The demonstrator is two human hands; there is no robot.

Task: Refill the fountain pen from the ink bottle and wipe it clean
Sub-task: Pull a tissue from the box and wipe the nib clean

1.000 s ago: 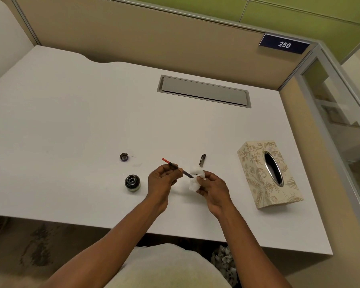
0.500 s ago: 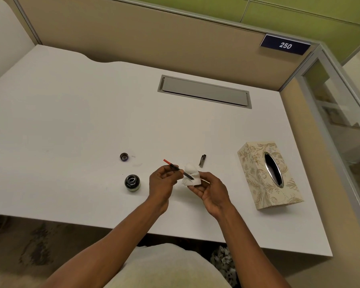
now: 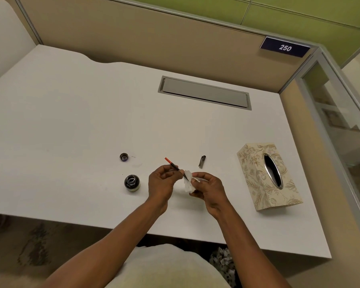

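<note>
1. The left hand (image 3: 161, 183) pinches the pen (image 3: 176, 168) between thumb and fingertips, held above the tabletop (image 3: 71, 121) near its front edge.
2. The pen lies tilted: its red end points to 10 o'clock, and its dark tip points to 4 o'clock into the tissue (image 3: 189, 181).
3. The right hand (image 3: 211, 189) has its fingers curled round the crumpled white tissue, just at 3 o'clock of the left hand. The pen tip touches the tissue's upper part.
4. The ink bottle (image 3: 132, 182) stands open on the tabletop at 9 o'clock of the left hand, near it but apart. Dark ink shows through its mouth.
5. The bottle's cap (image 3: 124, 157) lies at 11 o'clock of the bottle, a little apart, with its open side up.
6. A small dark pen cap (image 3: 202, 161) lies on the tabletop at 12 o'clock of the right hand, not touched.
7. A patterned tissue box (image 3: 256, 179) stands at 3 o'clock of the right hand, well apart, with its oval slot facing up.
8. A grey cover plate (image 3: 204, 92) sits flush in the tabletop at 12 o'clock, far from the hands.
9. A sign reading 250 (image 3: 285, 47) hangs on the partition at 1 o'clock.
</note>
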